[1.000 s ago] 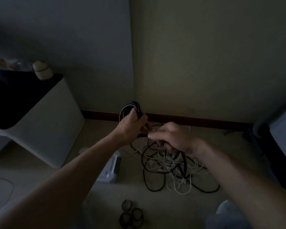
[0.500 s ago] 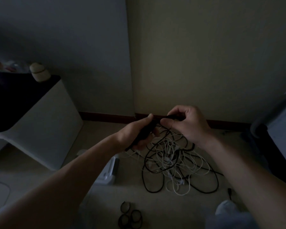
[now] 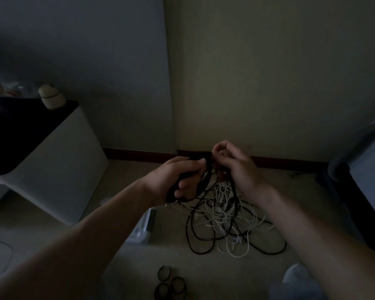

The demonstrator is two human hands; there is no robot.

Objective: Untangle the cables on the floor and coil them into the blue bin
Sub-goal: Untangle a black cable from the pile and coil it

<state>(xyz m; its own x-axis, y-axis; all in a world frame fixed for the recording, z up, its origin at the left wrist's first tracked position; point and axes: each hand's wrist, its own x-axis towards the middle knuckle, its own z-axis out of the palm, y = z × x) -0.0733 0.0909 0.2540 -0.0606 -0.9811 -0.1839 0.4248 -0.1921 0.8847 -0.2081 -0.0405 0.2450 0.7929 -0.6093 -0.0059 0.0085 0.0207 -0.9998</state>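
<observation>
A tangle of black and white cables lies on the pale floor in the room's corner. My left hand grips a flattened coil of black cable held above the tangle. Just to its right, my right hand pinches the same black cable near the coil's top end, fingers curled. Black strands hang from both hands down into the pile. No blue bin shows in the dim view.
A white cabinet with a dark top stands at the left. A small white device lies on the floor beside the tangle. Small black loops lie near the bottom edge. Dark furniture fills the right side.
My left hand has lowered the black coil from upright to flat in its grip. My right hand rose from the pile to the coil's top end.
</observation>
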